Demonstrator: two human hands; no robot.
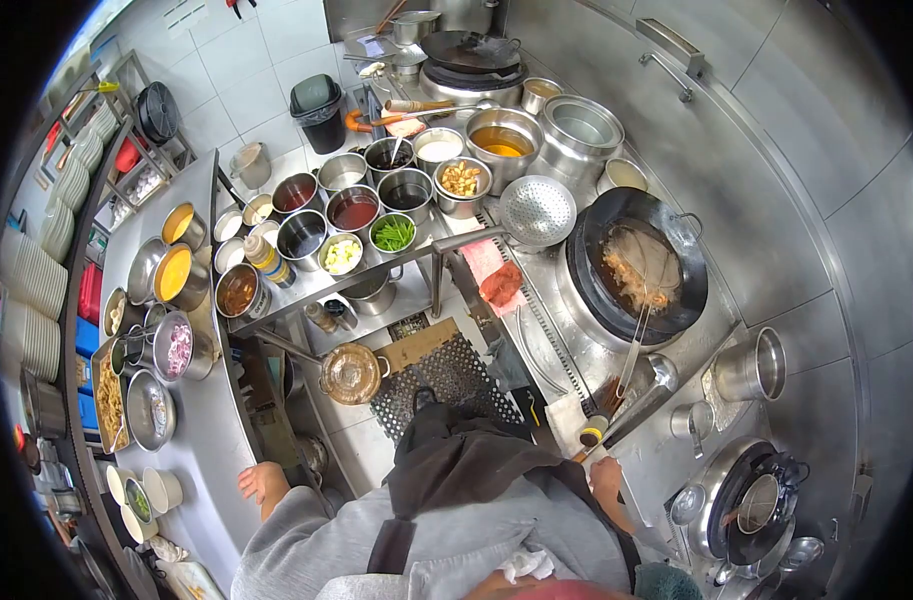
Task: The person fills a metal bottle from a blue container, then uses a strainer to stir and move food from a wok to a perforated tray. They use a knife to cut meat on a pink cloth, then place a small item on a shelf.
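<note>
My left hand [264,484] lies at the edge of the left steel counter [211,440], fingers apart and holding nothing. Low beside the stove's front edge is my right hand [605,479]; its fingers are too small and foreshortened to read. Close to it are the wooden end of a ladle [663,374] and a small yellow-labelled container [594,431]. Further ahead, a black wok [689,293] holds food frying in bubbling oil [636,280]. A wire skimmer [648,258] rests in that oil, its handle leaning over the rim towards me, away from both hands.
A perforated strainer [537,211] lies left of the wok. Pots of sauces, chopped greens [393,233] and fried pieces [460,179] crowd the middle table. A steel pot [746,365] and a second burner's pan [759,503] stand right. A black mat [446,385] covers the floor.
</note>
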